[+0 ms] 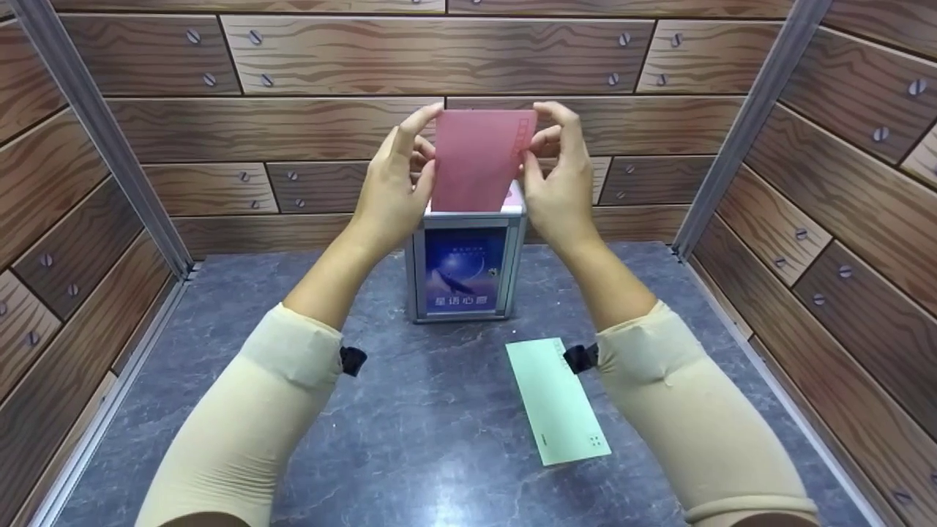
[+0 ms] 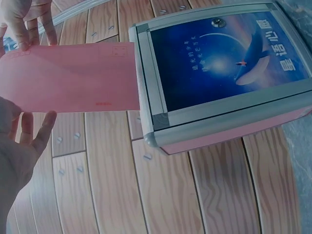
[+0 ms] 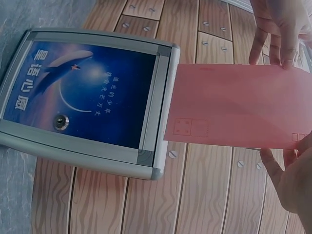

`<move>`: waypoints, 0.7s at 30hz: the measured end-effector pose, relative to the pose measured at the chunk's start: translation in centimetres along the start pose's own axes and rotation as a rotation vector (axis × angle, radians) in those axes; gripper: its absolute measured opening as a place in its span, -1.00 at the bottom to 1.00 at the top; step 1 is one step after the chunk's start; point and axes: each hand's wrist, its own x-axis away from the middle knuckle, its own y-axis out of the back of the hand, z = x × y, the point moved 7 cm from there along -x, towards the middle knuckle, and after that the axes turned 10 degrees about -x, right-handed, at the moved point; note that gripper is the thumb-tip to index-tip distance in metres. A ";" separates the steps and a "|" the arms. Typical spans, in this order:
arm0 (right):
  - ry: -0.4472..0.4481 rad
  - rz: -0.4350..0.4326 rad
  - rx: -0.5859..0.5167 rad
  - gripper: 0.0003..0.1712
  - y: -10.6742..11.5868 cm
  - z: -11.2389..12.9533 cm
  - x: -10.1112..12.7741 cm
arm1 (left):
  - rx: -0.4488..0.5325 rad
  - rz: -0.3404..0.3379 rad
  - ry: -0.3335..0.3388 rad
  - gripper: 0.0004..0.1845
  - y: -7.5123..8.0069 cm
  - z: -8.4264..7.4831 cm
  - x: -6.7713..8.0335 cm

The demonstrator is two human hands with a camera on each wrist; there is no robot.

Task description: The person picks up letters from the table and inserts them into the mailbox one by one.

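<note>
A red envelope (image 1: 479, 157) stands upright over the top of a small metal-framed box (image 1: 465, 271) with a blue whale picture on its door. Its lower edge meets the box top in all three views. My left hand (image 1: 395, 179) pinches the envelope's left side between thumb and fingers. On the opposite side my right hand (image 1: 562, 176) grips the other long edge, near the printed squares. In the left wrist view the envelope (image 2: 73, 78) reaches from the hands to the box's top rim (image 2: 141, 83).
A green envelope (image 1: 556, 402) lies on the dark marbled table (image 1: 410, 424), in front of the box and partly under the right wrist's black camera (image 1: 580, 359). Wood-patterned walls (image 1: 439, 55) with metal corner posts (image 1: 739, 139) enclose the table on the back and sides.
</note>
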 end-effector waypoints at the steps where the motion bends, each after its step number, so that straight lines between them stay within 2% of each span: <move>1: 0.004 -0.004 0.003 -0.38 0.0 0.1 -0.1 | -0.003 0.003 -0.001 -0.35 0.0 0.0 -0.1; 7: 0.050 -0.013 0.016 -0.38 0.0 -0.1 -1.0 | -0.008 0.009 -0.007 -0.34 -0.1 0.1 -1.0; 21: 0.107 0.017 0.059 -0.42 -1.0 -2.4 -2.0 | 0.009 0.004 -0.027 -0.32 -1.4 3.1 -2.3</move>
